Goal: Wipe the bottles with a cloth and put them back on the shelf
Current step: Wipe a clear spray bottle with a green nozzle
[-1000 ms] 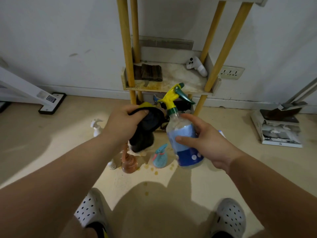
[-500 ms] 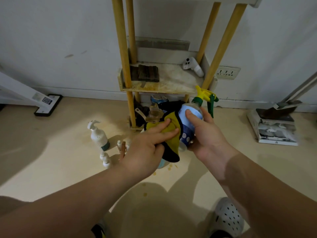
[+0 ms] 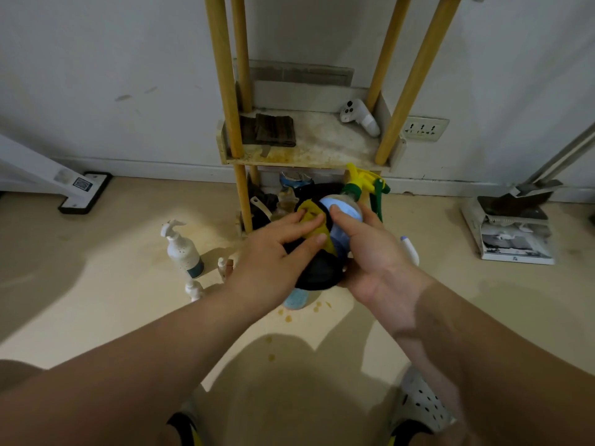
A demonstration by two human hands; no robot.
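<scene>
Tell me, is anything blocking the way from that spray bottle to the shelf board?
Nothing visible does. The right hand grips the spray bottle before the open front of the shelf. On the board a dark folded pad lies left and a white controller right, stained board between.

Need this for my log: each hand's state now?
Left hand: fingers straight, pressing the cloth on the spray bottle.
Right hand: gripping the spray bottle.

A scuffed white wall (image 3: 96, 59) fills the upper frame, a yellow-posted shelf (image 3: 322, 146) against it at centre, a socket (image 3: 424, 129) just right; below, stained beige floor (image 3: 96, 300), softly shadowed.
</scene>
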